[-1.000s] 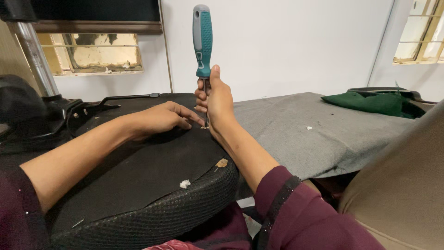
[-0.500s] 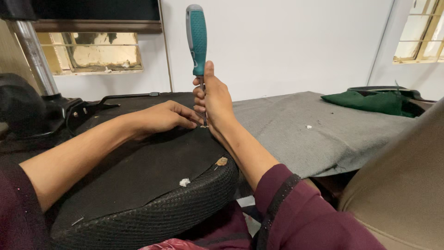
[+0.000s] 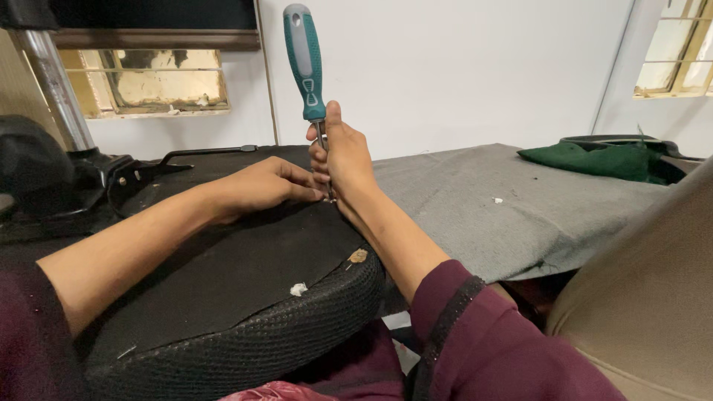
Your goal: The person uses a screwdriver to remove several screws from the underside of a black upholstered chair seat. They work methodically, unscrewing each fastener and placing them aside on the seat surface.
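Both my hands meet at one spot: my right hand grips the teal screwdriver by its shaft, upright, tip on the black seat underside; my left hand lies flat beside it, empty. One edge has lifted, I judge; the rest stays fixed. Beyond: grey felt table, white wall.

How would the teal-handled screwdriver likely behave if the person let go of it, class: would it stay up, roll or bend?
The screwdriver stands upright only because the right hand grips its thin metal shaft, so it would probably topple. Its rounded handle suggests it might roll on the black seat cushion, which curves downward. It looks rigid, unlikely to bend.
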